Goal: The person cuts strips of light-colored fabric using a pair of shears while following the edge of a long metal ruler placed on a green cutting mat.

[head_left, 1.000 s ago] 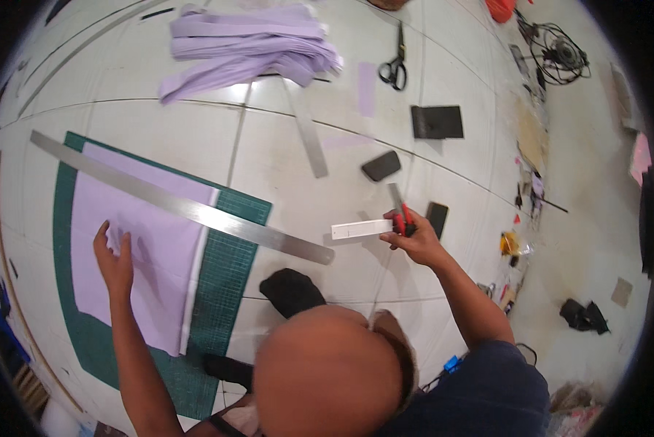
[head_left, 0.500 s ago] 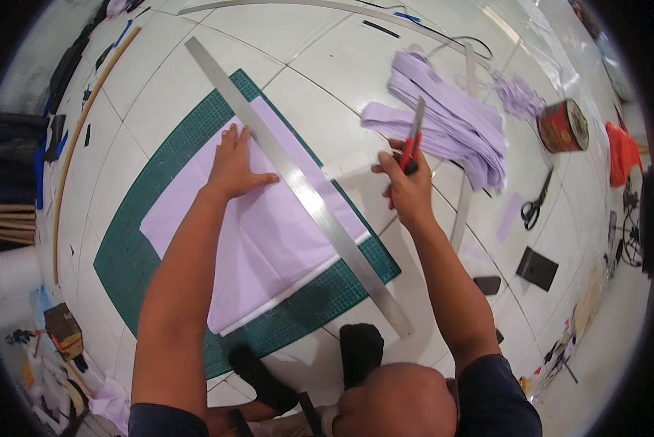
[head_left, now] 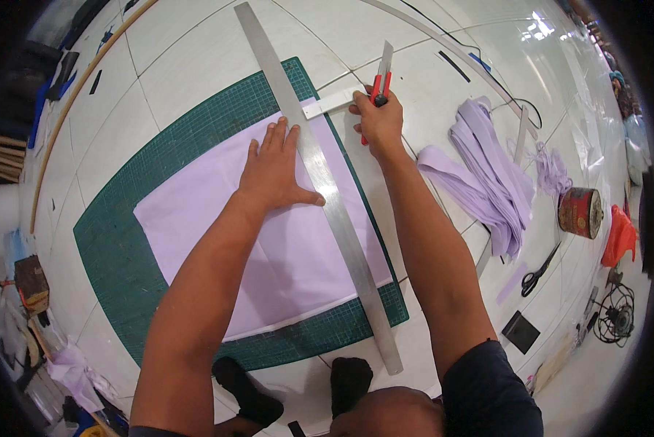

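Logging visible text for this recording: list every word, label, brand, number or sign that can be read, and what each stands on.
No text reads clearly here.
Reddish tin: print on its side, too small and blurred to read.
Green cutting mat: fine printed grid; any numbers are too small to read.
White strip by the right hand: any marks too small to read.
Long metal ruler: nothing legible.
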`<state>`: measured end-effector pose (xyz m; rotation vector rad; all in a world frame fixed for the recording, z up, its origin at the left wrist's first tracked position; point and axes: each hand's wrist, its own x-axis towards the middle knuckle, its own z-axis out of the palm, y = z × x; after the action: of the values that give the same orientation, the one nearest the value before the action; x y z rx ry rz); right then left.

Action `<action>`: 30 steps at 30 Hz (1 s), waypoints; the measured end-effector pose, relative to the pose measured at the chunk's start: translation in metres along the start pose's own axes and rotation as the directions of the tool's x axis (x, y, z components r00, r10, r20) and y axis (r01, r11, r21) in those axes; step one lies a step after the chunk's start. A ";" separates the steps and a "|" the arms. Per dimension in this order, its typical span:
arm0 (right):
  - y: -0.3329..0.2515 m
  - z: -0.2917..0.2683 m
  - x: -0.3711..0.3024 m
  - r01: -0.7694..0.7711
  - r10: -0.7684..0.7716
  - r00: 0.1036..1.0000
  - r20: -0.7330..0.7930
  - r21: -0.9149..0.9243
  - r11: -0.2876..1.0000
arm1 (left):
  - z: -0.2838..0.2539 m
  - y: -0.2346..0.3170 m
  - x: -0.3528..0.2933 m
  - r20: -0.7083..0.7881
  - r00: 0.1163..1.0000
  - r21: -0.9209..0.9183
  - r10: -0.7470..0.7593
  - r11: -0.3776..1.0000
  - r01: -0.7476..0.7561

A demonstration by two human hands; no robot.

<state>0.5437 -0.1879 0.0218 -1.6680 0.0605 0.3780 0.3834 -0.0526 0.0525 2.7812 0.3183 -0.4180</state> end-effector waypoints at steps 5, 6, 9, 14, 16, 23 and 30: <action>0.005 -0.004 0.007 0.007 -0.007 1.000 0.003 -0.073 0.997 | -0.005 0.003 0.002 0.025 1.000 0.005 -0.015 1.000 0.015; 0.007 -0.003 0.007 -0.004 0.005 1.000 0.013 -0.071 0.997 | -0.004 0.002 0.001 0.025 1.000 0.003 -0.013 1.000 0.012; 0.006 -0.001 0.009 -0.028 0.030 0.999 0.036 -0.061 0.998 | -0.006 0.001 0.001 0.021 1.000 0.000 -0.010 1.000 0.010; 0.005 -0.005 0.008 -0.015 0.017 0.999 0.046 -0.043 0.999 | -0.007 0.005 0.003 0.042 0.999 -0.015 -0.018 1.000 0.018; 0.009 -0.003 0.009 0.001 0.000 0.999 0.038 -0.009 1.000 | -0.006 0.004 0.002 0.035 0.999 -0.037 -0.016 0.999 0.017; 0.010 -0.005 0.010 -0.002 0.001 0.998 0.066 0.016 1.000 | -0.006 0.004 0.004 0.049 0.999 -0.049 -0.018 0.999 0.020; 0.014 -0.003 0.012 0.009 -0.010 0.999 0.040 0.031 0.999 | -0.005 0.002 0.004 0.046 0.999 -0.045 -0.015 0.999 0.017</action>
<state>0.5521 -0.1901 0.0052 -1.6288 0.0288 0.4013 0.3885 -0.0518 0.0559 2.7223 0.3355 -0.4716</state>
